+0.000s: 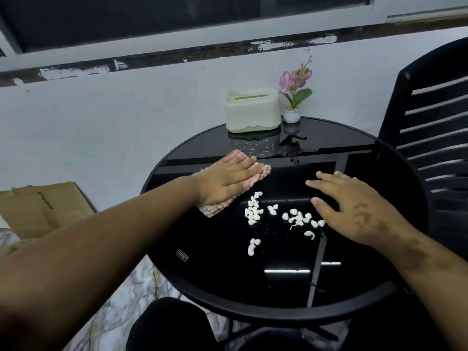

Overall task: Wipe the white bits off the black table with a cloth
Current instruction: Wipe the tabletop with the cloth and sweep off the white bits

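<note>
My left hand (225, 182) flat, fingers spread, pressing cloth (255, 177) on black table (228, 295). White bits (255, 211) lie just right of cloth. Right hand (354, 209) open, empty, touching bits' far side.

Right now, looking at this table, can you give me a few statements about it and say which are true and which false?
1. The left hand lies flat on the cloth. True.
2. The white bits are piled on the cloth. False: they lie on the black table, beside it.
3. The right hand holds a second cloth. False: it is empty, fingers spread.
4. A tissue box and a potted flower stand at the far edge. True.
</note>
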